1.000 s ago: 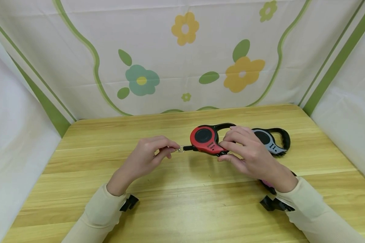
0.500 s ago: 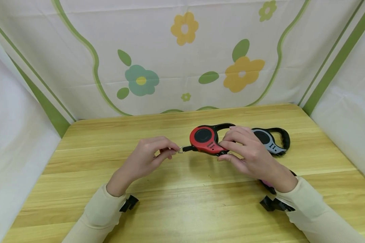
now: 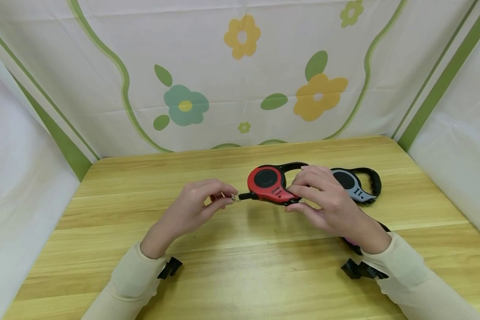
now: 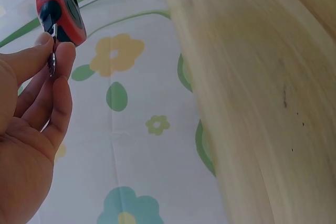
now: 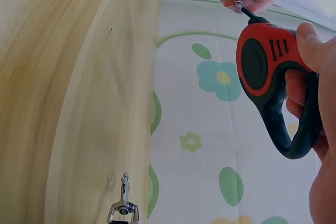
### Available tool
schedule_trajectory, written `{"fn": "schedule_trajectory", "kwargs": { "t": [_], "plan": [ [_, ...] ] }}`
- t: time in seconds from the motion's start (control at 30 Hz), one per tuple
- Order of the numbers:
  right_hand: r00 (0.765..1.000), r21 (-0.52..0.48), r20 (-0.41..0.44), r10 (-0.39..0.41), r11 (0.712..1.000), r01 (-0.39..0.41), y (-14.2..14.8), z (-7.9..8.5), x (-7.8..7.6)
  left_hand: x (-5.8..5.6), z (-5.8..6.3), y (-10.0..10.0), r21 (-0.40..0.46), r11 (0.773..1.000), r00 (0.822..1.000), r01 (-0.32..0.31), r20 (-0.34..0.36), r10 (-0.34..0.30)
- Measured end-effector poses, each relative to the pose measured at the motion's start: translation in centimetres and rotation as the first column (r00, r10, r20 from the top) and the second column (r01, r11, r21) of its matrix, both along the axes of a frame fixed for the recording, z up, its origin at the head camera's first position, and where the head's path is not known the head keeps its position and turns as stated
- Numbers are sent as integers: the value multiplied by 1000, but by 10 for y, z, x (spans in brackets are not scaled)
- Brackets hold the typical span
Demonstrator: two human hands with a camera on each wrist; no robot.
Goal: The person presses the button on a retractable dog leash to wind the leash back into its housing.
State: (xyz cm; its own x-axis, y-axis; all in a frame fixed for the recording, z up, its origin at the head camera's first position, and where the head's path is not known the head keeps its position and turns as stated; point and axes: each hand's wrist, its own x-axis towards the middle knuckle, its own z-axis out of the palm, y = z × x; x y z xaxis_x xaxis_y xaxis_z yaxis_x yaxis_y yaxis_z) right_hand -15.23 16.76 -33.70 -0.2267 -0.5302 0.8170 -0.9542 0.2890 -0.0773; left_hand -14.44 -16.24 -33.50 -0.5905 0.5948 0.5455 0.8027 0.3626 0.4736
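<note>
Held above the table is a red and black retractable dog leash [image 3: 267, 183]. My right hand [image 3: 324, 200] grips its body near the handle; in the right wrist view the thumb lies on the red casing [image 5: 286, 45] and fingers pass through the black handle loop [image 5: 275, 124]. My left hand [image 3: 196, 204] pinches the metal clip [image 3: 235, 198] at the end of the short black strap [image 3: 246, 196]. From the left wrist view, the clip [image 4: 52, 64] sits between thumb and fingertips.
On the table [image 3: 240, 275], a grey and black leash [image 3: 354, 186] lies right of the held one. A pink and black leash [image 3: 352, 243] is mostly hidden under the right forearm. Another metal clip [image 5: 124, 203] shows in the right wrist view. Flowered cloth [image 3: 240, 89] stands behind.
The red leash and its clip have shifted very slightly left, and the clip has turned a little in the left fingertips. Both hands keep nearly the same places.
</note>
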Motion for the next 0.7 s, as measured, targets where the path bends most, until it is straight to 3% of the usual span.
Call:
{"fn": "schedule_trajectory", "kwargs": {
  "t": [0.2, 0.7],
  "plan": [
    [1000, -9, 16, 3, 1000, -3, -1, 0, 1, 1, 2, 1, 11, 999, 998, -36, -44, 37],
    [999, -53, -32, -43, 998, 41, 6, 4, -3, -1, 4, -2, 18, 997, 995, -74, -73, 75]
  ]
}}
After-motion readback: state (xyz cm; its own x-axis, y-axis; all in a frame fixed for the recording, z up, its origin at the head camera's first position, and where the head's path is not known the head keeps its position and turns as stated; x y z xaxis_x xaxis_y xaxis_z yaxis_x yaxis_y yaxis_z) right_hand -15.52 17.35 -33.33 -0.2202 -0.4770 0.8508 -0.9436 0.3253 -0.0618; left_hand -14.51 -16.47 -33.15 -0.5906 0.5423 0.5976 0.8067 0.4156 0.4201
